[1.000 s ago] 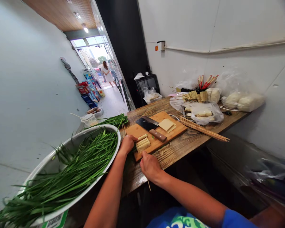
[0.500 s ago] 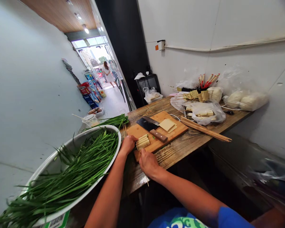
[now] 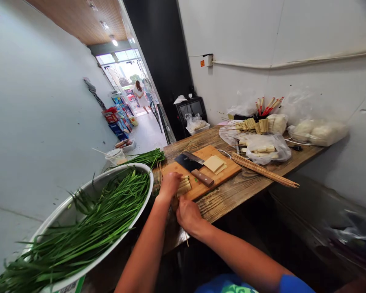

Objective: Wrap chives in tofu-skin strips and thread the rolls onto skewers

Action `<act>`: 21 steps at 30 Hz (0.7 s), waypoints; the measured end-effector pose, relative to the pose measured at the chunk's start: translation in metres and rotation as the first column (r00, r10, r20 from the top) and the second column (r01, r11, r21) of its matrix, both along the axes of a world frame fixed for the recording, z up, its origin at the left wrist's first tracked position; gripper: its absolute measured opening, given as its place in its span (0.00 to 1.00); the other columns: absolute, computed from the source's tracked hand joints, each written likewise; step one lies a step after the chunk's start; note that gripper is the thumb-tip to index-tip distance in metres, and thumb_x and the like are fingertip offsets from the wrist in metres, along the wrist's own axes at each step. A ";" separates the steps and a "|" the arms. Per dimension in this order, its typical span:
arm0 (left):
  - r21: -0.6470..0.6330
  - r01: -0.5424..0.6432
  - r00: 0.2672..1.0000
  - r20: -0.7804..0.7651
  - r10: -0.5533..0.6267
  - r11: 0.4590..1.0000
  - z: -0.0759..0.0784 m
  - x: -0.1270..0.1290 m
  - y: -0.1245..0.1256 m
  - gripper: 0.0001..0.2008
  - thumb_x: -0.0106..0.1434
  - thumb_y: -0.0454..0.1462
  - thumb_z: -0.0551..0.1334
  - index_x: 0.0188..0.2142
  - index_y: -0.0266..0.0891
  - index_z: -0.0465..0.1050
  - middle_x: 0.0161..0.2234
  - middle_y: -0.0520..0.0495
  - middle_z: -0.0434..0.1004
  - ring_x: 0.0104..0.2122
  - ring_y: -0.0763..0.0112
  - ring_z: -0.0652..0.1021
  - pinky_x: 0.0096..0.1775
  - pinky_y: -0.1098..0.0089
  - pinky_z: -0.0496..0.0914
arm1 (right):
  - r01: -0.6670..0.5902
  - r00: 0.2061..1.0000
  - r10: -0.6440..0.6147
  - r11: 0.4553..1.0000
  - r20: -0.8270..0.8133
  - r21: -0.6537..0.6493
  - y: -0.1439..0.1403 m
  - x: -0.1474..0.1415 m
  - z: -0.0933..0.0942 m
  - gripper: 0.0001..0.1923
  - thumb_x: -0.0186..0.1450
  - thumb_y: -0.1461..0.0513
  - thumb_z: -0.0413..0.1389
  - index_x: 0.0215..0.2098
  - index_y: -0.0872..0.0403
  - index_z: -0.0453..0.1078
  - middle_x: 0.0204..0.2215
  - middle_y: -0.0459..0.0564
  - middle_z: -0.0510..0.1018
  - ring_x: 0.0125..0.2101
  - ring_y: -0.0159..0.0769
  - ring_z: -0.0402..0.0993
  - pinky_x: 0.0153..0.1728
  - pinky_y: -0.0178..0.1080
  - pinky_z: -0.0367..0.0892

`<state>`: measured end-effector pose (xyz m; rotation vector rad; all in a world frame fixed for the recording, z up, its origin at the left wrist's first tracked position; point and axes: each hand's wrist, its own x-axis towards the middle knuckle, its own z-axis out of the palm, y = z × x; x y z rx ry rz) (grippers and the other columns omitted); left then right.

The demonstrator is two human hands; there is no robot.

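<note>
Several pale yellow tofu-skin rolls (image 3: pixel 184 185) lie side by side at the near-left edge of a wooden cutting board (image 3: pixel 198 191). Over their left end my left hand (image 3: pixel 170 185) is closed with bent fingers, which partly hide the rolls. Just below, my right hand (image 3: pixel 188 213) is shut on a thin bamboo skewer (image 3: pixel 187 239); its tail sticks out under the fist and its upper part points toward the rolls. How far it enters them is hidden. A cleaver (image 3: pixel 203 177) with a brown handle lies on the board beside square tofu sheets (image 3: pixel 214 163).
Left of my arms stands a big basin (image 3: pixel 151 179) heaped with green chives (image 3: pixel 110 215). A bundle of bamboo skewers (image 3: pixel 265 171) lies right of the board. Farther back are filled skewers (image 3: pixel 251 125) and bagged white food (image 3: pixel 320 132). A person (image 3: pixel 141 95) stands by the doorway.
My left hand has shifted up and over the rolls, covering more of their left end. My right hand has moved slightly left and down with the skewer. The view has tilted a little.
</note>
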<state>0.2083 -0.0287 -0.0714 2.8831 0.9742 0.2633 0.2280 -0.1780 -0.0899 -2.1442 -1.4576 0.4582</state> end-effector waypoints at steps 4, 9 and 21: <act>-0.154 0.085 0.996 0.017 -0.083 0.984 -0.004 0.016 0.008 0.12 0.58 0.33 0.55 0.36 0.35 0.78 0.37 0.42 0.79 0.37 0.65 0.76 0.39 0.71 0.67 | -0.030 1.000 0.030 0.999 0.005 -0.017 -0.002 0.003 0.003 0.14 0.59 0.68 0.48 0.44 0.61 0.64 0.31 0.60 0.78 0.32 0.45 0.76 0.29 0.39 0.68; -0.153 0.106 0.994 -0.018 -0.110 0.983 -0.001 0.023 0.011 0.11 0.55 0.32 0.57 0.33 0.32 0.78 0.30 0.44 0.79 0.34 0.65 0.76 0.36 0.72 0.66 | -0.065 0.998 0.066 0.998 0.018 -0.024 -0.002 0.004 0.005 0.17 0.59 0.69 0.49 0.47 0.63 0.62 0.31 0.60 0.78 0.32 0.45 0.77 0.29 0.40 0.69; -0.185 0.125 0.992 0.003 -0.127 0.975 0.008 0.008 0.003 0.16 0.59 0.38 0.55 0.42 0.36 0.75 0.37 0.44 0.79 0.36 0.65 0.77 0.38 0.72 0.67 | -0.016 1.000 0.016 1.000 -0.004 -0.003 0.003 0.002 0.001 0.17 0.58 0.67 0.51 0.46 0.61 0.62 0.31 0.60 0.78 0.32 0.44 0.76 0.29 0.39 0.69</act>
